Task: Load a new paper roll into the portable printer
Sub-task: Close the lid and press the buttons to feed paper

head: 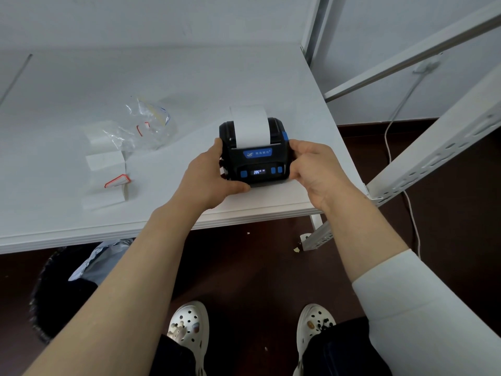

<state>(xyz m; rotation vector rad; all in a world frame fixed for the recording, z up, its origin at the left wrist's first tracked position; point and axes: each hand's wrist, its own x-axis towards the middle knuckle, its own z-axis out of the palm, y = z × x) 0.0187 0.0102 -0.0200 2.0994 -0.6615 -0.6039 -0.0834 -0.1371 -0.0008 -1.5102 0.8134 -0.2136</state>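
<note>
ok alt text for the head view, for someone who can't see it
The left hand and right hand grip a black printer by its sides on a white table, white paper sticking up from its top. A clear bag and loose white strips lie to its left.

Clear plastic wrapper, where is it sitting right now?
In the head view the clear plastic wrapper lies on the white table, left of the printer and just behind the loose label strips.
</note>
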